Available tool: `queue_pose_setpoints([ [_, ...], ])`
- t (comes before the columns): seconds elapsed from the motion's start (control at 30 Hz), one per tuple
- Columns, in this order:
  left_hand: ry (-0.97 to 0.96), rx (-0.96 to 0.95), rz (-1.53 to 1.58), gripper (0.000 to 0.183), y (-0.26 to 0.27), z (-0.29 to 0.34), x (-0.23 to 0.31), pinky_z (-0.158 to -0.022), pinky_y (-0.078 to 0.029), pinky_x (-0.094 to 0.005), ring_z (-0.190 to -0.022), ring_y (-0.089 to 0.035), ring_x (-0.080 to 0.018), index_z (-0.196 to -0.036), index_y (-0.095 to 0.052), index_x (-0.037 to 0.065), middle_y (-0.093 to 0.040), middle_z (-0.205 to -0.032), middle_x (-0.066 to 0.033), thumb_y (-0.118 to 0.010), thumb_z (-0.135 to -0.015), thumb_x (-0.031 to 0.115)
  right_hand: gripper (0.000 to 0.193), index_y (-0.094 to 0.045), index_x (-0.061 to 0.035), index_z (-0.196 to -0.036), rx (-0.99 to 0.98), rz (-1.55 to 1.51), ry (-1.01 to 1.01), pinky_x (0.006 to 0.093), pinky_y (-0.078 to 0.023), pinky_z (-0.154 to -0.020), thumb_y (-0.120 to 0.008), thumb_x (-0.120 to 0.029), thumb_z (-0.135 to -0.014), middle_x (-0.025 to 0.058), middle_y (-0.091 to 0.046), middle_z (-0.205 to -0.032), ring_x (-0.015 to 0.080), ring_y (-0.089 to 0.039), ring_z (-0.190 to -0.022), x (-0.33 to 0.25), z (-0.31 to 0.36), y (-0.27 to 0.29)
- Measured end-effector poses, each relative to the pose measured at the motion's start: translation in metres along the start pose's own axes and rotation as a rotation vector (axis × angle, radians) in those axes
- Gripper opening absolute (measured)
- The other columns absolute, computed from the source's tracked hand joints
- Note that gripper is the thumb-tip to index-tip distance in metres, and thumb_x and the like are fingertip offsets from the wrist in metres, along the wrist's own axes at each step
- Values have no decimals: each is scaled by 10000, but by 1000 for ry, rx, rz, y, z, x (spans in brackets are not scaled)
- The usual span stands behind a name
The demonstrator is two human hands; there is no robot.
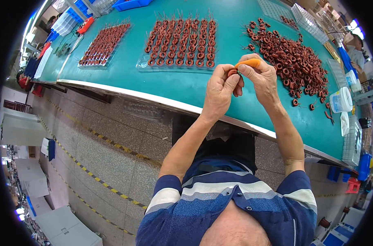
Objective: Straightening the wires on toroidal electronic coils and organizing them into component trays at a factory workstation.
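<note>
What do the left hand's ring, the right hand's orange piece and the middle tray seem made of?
Ring: likely enamelled copper wire, reddish-brown and faintly glossy, judging by its ridged turns; any core is hidden.
Orange piece: perhaps rubber or plastic; smooth, rounded, evenly coloured.
Middle tray: probably clear, glossy plastic; the green tabletop shows through its rim.

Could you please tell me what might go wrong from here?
The orange tool in the right hand could slip and jab the left hand, which pinches a wound ring coil close by. The right hand might also brush the loose coil pile beyond it and scatter some.
</note>
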State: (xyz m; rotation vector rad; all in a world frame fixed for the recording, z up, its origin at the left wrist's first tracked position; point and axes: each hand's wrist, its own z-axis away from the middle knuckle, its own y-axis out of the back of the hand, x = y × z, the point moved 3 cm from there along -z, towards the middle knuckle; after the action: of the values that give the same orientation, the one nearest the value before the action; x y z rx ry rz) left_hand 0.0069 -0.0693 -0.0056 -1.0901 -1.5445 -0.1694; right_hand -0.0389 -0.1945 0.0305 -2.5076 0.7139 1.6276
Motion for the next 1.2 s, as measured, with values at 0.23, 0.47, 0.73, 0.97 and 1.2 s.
queue_pose_setpoints([
  [0.23,-81,146,-33,183,5,8,9,-577,-446,-229,-649,-539,-101,-1114,-459,21,-577,-806,-59,-480,-980,144,156,-630,3,-920,-36,-738,-468,320,-454,-425,-617,-150,-892,91,-579,-720,166,-545,-535,1,0,-28],
  [0.47,3,44,25,308,17,11,9,-595,-456,-238,-679,-555,-116,-1251,-431,34,-572,-835,-60,-499,-972,148,327,-629,-5,-1094,146,-400,-349,258,-472,-745,-583,-286,-934,58,-634,-999,113,-586,-895,18,12,-19],
  [0.73,-54,94,-25,275,15,15,6,-597,-453,-233,-667,-535,-100,-1208,-425,8,-556,-799,-41,-500,-969,121,360,-679,-9,-957,-1,-264,-353,255,-456,-686,-554,-347,-947,26,-667,-813,101,-586,-730,20,30,-21],
  [0.97,-81,132,-417,265,14,21,7,-594,-439,-227,-651,-528,-92,-1175,-464,8,-564,-771,-27,-530,-961,150,264,-661,19,-796,274,583,285,271,-442,-563,-628,-224,-893,50,-665,-754,110,-580,-665,-22,38,-26],
  [1.2,-92,95,-443,225,18,33,3,-595,-439,-229,-646,-517,-83,-1129,-488,16,-554,-722,-15,-549,-947,134,237,-680,22,-826,188,-88,-287,242,-436,-560,-639,-205,-878,66,-656,-705,99,-583,-644,3,41,-17],
])
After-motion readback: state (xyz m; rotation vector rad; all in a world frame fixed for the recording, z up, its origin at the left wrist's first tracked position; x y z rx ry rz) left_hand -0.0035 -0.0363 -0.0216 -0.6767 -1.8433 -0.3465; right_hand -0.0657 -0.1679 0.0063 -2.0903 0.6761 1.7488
